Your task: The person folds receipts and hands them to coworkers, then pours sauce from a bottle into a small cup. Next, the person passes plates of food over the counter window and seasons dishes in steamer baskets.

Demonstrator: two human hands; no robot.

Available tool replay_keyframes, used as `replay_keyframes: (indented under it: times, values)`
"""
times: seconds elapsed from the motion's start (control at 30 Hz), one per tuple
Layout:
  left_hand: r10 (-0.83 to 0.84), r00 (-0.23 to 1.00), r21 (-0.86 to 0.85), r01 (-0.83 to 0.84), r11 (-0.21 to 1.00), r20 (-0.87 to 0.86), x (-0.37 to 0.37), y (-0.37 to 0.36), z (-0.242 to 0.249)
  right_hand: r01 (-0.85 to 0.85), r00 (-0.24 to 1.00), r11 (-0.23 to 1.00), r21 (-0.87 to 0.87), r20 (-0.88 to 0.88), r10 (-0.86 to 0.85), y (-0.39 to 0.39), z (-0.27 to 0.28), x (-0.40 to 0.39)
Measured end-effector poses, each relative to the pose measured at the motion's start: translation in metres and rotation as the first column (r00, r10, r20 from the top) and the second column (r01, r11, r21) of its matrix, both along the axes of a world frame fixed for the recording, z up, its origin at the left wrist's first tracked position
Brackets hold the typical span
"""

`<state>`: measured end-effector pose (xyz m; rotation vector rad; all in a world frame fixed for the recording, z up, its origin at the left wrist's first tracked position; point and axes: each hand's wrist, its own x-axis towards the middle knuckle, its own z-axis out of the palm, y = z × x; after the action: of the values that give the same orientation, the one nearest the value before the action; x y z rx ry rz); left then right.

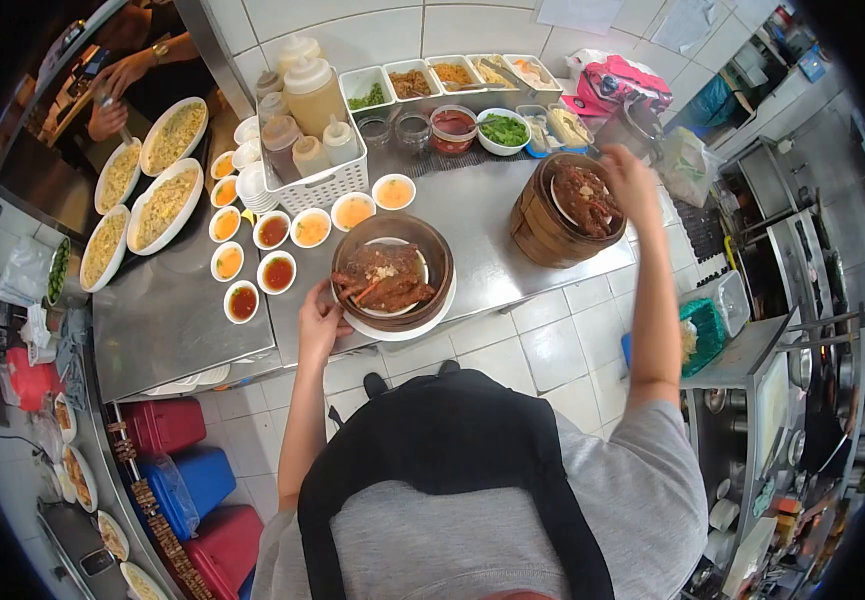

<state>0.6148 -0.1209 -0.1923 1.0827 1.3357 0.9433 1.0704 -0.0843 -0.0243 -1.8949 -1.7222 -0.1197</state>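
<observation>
A bamboo steamer (340,262) holding a small plate of dark braised food (384,278) rests on a white plate (422,332) at the counter's front edge. My left hand (320,322) is at the lower left rim of that plate and steamer, fingers curled; their grip is partly hidden. On the right stands a stack of bamboo steamers (542,225), its top one open with similar dark food (584,198). My right hand (630,180) is beside the upper right rim of this stack. Its fingers are blurred, and whether they touch anything is unclear.
Small bowls of orange sauce (310,228) and red sauce (277,272) stand left of the steamer. Behind are a white basket (327,185) of squeeze bottles, trays of toppings (452,75) and a bowl of chopped greens (502,130). Another person's hands (109,118) work near oval dishes (167,205).
</observation>
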Motion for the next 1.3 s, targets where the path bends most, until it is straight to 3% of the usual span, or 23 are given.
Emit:
replay_keyframes:
  times: [0.07, 0.13, 0.17, 0.23, 0.27, 0.33, 0.37, 0.4, 0.47, 0.57, 0.6, 0.67, 0.7, 0.77, 0.83, 0.87, 0.93, 0.97, 1.07, 1.3]
  values:
    - [-0.036, 0.999, -0.027, 0.035, 0.999, -0.039, 0.001, 0.007, -0.008, 0.026, 0.993, 0.983, -0.182, 0.118, -0.005, 0.016, -0.025, 0.077]
    - [-0.03, 0.999, -0.03, 0.03, 0.999, -0.025, 0.0, 0.005, -0.008, -0.232, 0.973, 0.929, -0.288, -0.086, 0.216, 0.029, -0.027, 0.095]
    - [-0.03, 0.999, -0.034, 0.029, 0.999, -0.014, -0.001, 0.003, -0.007, -0.241, 0.97, 0.926, -0.29, -0.088, 0.225, 0.035, -0.026, 0.094]
    - [0.001, 1.0, -0.046, -0.002, 0.999, -0.018, -0.005, -0.005, -0.008, -0.39, 0.91, 0.818, -0.423, -0.31, 0.274, 0.047, -0.024, 0.09]
    - [0.022, 1.0, -0.05, -0.022, 0.999, -0.018, -0.007, -0.009, -0.006, -0.402, 0.906, 0.811, -0.425, -0.312, 0.285, 0.051, -0.021, 0.087]
    - [0.058, 0.998, -0.05, -0.059, 0.997, -0.02, -0.012, -0.017, 0.0, -0.353, 0.927, 0.665, -0.658, -0.343, 0.153, 0.055, -0.014, 0.081]
    - [0.08, 0.997, -0.046, -0.081, 0.996, -0.021, -0.015, -0.021, 0.002, -0.265, 0.964, 0.627, -0.732, -0.214, 0.158, 0.056, -0.003, 0.074]
    - [0.086, 0.996, -0.048, -0.087, 0.995, -0.021, -0.019, -0.024, 0.001, -0.269, 0.963, 0.624, -0.734, -0.214, 0.163, 0.06, -0.011, 0.08]
    - [0.134, 0.991, -0.065, -0.135, 0.989, -0.019, -0.028, -0.028, 0.0, -0.462, 0.88, 0.736, -0.494, -0.151, 0.451, 0.067, -0.025, 0.092]
    - [0.147, 0.989, -0.068, -0.149, 0.987, -0.037, -0.038, -0.031, 0.002, -0.459, 0.868, 0.772, -0.44, -0.035, 0.496, 0.074, -0.005, 0.096]
    - [0.147, 0.988, -0.063, -0.149, 0.987, -0.039, -0.042, -0.031, 0.001, -0.477, 0.858, 0.731, -0.488, -0.079, 0.507, 0.08, 0.01, 0.09]
    - [0.12, 0.992, -0.052, -0.122, 0.991, -0.038, -0.045, -0.03, 0.001, -0.59, 0.777, 0.734, -0.336, 0.012, 0.629, 0.082, 0.039, 0.06]
    - [0.102, 0.994, -0.04, -0.104, 0.994, -0.036, -0.045, -0.029, 0.001, -0.583, 0.782, 0.74, -0.335, 0.016, 0.623, 0.083, 0.051, 0.042]
    - [0.094, 0.995, -0.034, -0.095, 0.995, -0.037, -0.048, -0.027, -0.003, -0.479, 0.836, 0.692, -0.54, -0.042, 0.547, 0.088, 0.064, 0.0]
    - [0.091, 0.995, -0.026, -0.092, 0.995, -0.043, -0.051, -0.026, -0.003, -0.532, 0.805, 0.64, -0.555, -0.098, 0.585, 0.091, 0.051, -0.038]
    - [0.094, 0.995, -0.035, -0.095, 0.995, -0.031, -0.051, -0.026, -0.003, -0.616, 0.675, 0.62, -0.486, 0.079, 0.733, 0.097, 0.035, -0.046]
    - [0.104, 0.994, -0.041, -0.105, 0.994, -0.02, -0.054, -0.026, -0.006, -0.65, 0.668, 0.563, -0.51, -0.03, 0.744, 0.093, 0.016, -0.081]
    - [0.096, 0.995, -0.033, -0.097, 0.995, -0.033, -0.057, -0.025, -0.013, -0.668, 0.637, 0.552, -0.5, -0.001, 0.771, 0.099, -0.008, -0.084]
    - [0.109, 0.993, -0.028, -0.11, 0.994, -0.035, -0.056, -0.026, -0.008, -0.633, 0.657, 0.508, -0.585, -0.057, 0.752, 0.103, -0.054, -0.097]
    - [0.112, 0.993, -0.039, -0.113, 0.993, -0.027, -0.051, -0.022, -0.003, -0.622, 0.711, 0.515, -0.59, -0.149, 0.688, 0.094, -0.063, -0.11]
